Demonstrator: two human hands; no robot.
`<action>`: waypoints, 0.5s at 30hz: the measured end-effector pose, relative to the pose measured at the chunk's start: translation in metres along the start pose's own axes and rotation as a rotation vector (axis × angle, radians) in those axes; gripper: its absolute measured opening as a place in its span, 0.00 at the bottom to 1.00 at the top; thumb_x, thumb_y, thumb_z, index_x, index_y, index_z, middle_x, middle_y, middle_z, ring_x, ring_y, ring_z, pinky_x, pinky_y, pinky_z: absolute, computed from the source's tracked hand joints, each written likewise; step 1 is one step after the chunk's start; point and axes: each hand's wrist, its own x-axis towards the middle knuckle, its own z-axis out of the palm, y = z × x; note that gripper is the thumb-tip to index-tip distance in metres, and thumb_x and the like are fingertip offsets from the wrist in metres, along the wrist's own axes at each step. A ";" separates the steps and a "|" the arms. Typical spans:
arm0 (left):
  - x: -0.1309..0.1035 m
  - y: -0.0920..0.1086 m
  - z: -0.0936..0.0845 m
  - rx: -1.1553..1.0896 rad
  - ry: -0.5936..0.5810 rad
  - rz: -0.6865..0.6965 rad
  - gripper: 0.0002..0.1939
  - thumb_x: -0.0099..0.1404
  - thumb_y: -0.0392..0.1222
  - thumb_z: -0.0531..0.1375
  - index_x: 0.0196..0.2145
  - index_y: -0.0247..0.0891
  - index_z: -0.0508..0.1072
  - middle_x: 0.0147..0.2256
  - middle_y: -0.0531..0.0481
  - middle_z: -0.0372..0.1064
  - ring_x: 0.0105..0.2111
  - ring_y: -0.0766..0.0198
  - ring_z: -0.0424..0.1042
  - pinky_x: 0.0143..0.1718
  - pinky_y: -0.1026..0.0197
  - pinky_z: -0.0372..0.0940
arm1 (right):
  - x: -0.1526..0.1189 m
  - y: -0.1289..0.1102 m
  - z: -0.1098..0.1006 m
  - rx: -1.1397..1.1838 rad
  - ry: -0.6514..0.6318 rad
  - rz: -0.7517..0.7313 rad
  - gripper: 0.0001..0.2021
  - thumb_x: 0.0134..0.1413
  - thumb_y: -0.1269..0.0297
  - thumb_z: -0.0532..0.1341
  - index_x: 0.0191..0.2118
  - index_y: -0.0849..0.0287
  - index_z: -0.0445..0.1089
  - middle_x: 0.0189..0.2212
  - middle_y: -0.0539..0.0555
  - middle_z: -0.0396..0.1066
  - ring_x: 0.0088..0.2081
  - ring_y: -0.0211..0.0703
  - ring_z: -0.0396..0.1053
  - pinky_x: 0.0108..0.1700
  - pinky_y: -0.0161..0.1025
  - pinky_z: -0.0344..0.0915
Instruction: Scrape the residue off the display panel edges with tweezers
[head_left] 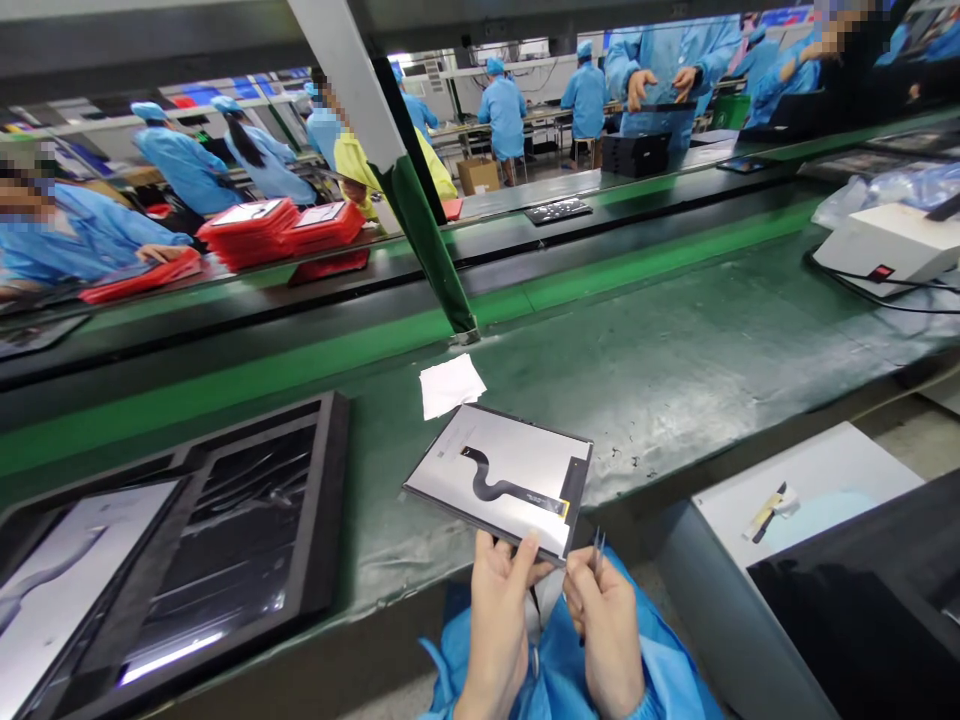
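Screen panel [521, 455] sits in front of the wearer, pale back face up, tilted, over the near part of the green bench [675, 320]; its far edge lies next to some white paper [452, 385], and whether any of it rests on the bench I cannot tell. Left hand [499, 595] grasps the near edge, thumb on top, fingers curled beneath. Right hand [606, 610] grips tweezers [598, 550], tips pointing up, with its thumb and forefinger at the near right corner of the panel; whether they pinch anything there is too small to make out. A dark ribbon cable [495, 490] snakes across the back face, unheld. Handling notes, my judgement: the left thumb does best close to the rim, pressing lightly, since a thin panel held from one edge probably flexes if squeezed or twisted. Fingers underneath should support, not push up on the display side. Tweezer points want to face away from both the panel and the cable while the fingertips work at the corner; a slip could scratch or nick. The loose bend of the cable deserves clearance from sleeves and wrists. Lowering the far edge onto the bench would likely steady it.
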 end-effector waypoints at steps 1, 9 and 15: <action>0.000 0.002 0.001 -0.002 0.005 -0.005 0.41 0.49 0.53 0.75 0.56 0.44 0.64 0.44 0.45 0.77 0.39 0.55 0.79 0.33 0.62 0.74 | 0.000 0.000 0.000 0.005 -0.006 0.007 0.26 0.39 0.38 0.69 0.22 0.55 0.60 0.14 0.39 0.46 0.18 0.30 0.39 0.18 0.31 0.38; 0.000 0.008 0.003 -0.012 0.022 -0.023 0.40 0.47 0.51 0.75 0.55 0.42 0.65 0.45 0.44 0.76 0.40 0.54 0.79 0.33 0.63 0.73 | -0.004 -0.004 -0.003 -0.024 -0.064 -0.007 0.29 0.38 0.34 0.68 0.22 0.56 0.61 0.16 0.40 0.49 0.18 0.29 0.40 0.19 0.31 0.39; 0.001 0.005 0.002 0.002 0.017 0.000 0.38 0.50 0.50 0.74 0.55 0.42 0.64 0.42 0.46 0.76 0.37 0.57 0.79 0.32 0.63 0.74 | -0.002 -0.006 0.000 -0.044 -0.035 -0.008 0.28 0.38 0.35 0.69 0.21 0.56 0.62 0.14 0.39 0.48 0.18 0.30 0.40 0.19 0.32 0.39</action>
